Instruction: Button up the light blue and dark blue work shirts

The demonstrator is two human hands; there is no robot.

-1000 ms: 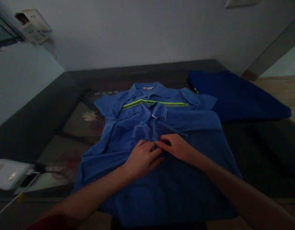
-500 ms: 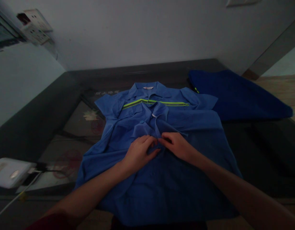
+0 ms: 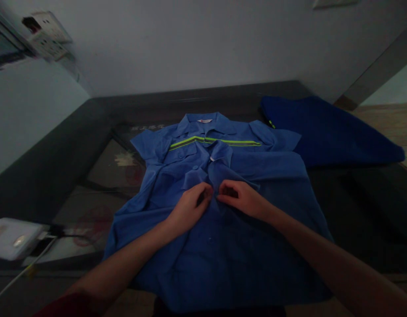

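Observation:
A blue short-sleeved shirt (image 3: 256,246) with yellow-green stripes across the chest lies front up, its collar at the far end. At the middle of its front opening, my left hand (image 3: 192,202) is closed in a pinch on the shirt's front edge. Just to the right, my right hand (image 3: 245,200) pinches the other side of the opening, a small gap between the two sets of fingertips. Part of the front is folded open above my hands, where a button (image 3: 195,167) shows. Another button (image 3: 210,240) sits lower down. Whatever lies inside the fingertips is hidden.
A darker blue folded garment (image 3: 325,132) lies at the right on the dark tabletop (image 3: 120,103). A white box-shaped device (image 3: 16,237) with a cable is at the left edge. Power sockets (image 3: 48,42) are on the wall behind.
My left hand has moved slightly left, and its thumb and fingers have come together. The fingertips of my two hands are a little farther apart. The shirt's lower button now shows more clearly.

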